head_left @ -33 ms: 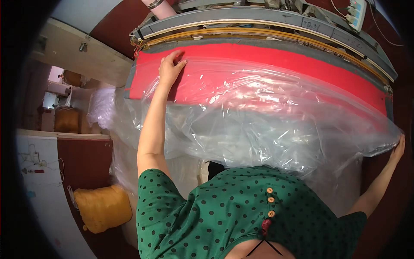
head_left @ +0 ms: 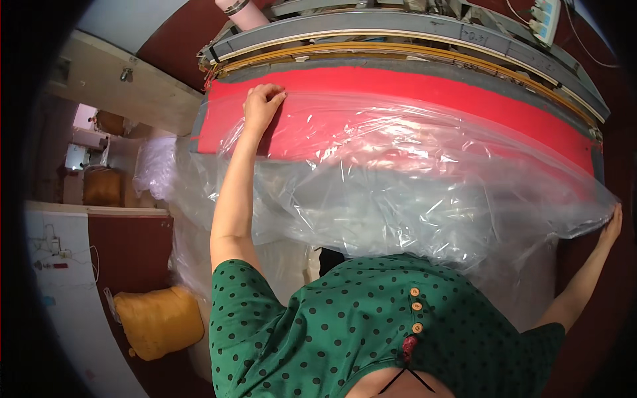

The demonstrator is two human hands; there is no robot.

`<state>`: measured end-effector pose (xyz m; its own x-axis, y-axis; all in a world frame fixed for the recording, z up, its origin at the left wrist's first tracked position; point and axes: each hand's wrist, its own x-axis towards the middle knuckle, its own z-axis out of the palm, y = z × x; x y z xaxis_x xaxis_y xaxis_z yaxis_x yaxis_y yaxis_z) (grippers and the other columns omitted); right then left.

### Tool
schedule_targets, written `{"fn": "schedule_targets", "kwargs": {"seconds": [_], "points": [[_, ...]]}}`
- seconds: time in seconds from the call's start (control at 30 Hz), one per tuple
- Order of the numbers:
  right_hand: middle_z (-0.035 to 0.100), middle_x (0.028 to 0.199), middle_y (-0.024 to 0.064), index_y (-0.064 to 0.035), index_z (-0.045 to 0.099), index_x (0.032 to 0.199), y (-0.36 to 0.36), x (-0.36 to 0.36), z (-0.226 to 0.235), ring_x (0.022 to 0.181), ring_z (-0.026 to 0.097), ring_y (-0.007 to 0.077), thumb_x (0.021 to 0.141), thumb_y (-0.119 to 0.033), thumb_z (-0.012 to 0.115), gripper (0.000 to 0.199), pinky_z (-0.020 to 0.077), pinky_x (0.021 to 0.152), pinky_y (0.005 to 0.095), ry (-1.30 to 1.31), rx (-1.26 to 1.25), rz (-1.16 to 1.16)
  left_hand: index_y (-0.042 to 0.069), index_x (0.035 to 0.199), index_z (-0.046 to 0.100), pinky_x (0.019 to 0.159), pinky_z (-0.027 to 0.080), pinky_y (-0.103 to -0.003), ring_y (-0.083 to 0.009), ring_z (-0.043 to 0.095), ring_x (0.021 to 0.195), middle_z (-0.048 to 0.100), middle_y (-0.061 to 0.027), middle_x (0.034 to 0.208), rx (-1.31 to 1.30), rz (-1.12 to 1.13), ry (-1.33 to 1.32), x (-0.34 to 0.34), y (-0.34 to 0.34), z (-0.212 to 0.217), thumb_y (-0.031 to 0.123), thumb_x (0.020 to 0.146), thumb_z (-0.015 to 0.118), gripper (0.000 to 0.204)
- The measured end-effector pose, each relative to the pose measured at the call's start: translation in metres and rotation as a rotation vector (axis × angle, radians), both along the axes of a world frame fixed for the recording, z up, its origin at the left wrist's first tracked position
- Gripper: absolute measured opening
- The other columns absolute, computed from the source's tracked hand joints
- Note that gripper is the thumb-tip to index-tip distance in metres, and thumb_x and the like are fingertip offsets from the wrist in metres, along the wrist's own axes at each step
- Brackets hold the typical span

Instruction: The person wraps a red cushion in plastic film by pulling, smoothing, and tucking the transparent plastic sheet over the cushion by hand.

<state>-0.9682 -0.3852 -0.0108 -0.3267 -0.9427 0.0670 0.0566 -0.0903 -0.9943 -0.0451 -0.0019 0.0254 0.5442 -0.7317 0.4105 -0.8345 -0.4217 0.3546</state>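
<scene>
Work item: one large clear plastic sheet (head_left: 398,192), possibly a bag; one piece as far as can be seen. It is spread across the red padded surface (head_left: 424,99) and hangs over the near edge toward the person's body.
Left hand (head_left: 262,106): placed at the far left corner of the sheet, fingers (head_left: 272,94) curled down onto the film and pressing it against the red surface. Whether film is pinched between the fingers cannot be told.
Right hand (head_left: 609,229): at the far right end of the sheet, arm fully extended, fingers closed on the film's edge; the grip itself is too small to read in detail.
Handling, judged: very light, limp, no stiffness; creases and billows readily. Slippery against the pad and against itself. Likely to tear or stretch if pulled at one point.
Hold points, judged: the two outer corners or edges, kept well apart so the film stays taut.
Count: plastic sheets in hand, one; hands, two; red surfaces, one.
Surroundings: grey and yellow frame rails (head_left: 398,30) behind the pad; one yellow filled sack (head_left: 159,322) at lower left; more crumpled clear film (head_left: 156,166) to the left.
</scene>
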Motion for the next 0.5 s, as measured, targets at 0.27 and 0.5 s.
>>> {"fn": "schedule_targets", "kwargs": {"seconds": [0.27,0.5], "points": [[0.063,0.085,0.0140,-0.0057,0.064,0.091,-0.046,0.124,0.030,0.084,0.059,0.0280,0.085,-0.041,0.038,0.044,0.0458,0.072,0.0354,1.317,0.013,-0.380,0.004,0.070,0.050,0.058,0.043,-0.026,-0.0126,0.048,0.062,0.048,-0.0035,0.065,-0.750,-0.061,0.658,0.000,-0.013,0.032,0.015,0.084,0.044,0.019],[0.063,0.077,0.0150,-0.0021,0.063,0.084,-0.097,0.212,-0.015,0.072,0.060,0.0293,0.082,-0.034,0.051,0.034,0.0450,0.070,0.0383,0.948,-0.299,-0.410,0.006,0.065,0.044,0.045,0.028,-0.025,-0.0065,0.034,0.052,0.039,0.0031,0.058,-0.639,0.152,0.416,0.101,-0.040,-0.039,0.014,0.082,0.044,0.019]]}}
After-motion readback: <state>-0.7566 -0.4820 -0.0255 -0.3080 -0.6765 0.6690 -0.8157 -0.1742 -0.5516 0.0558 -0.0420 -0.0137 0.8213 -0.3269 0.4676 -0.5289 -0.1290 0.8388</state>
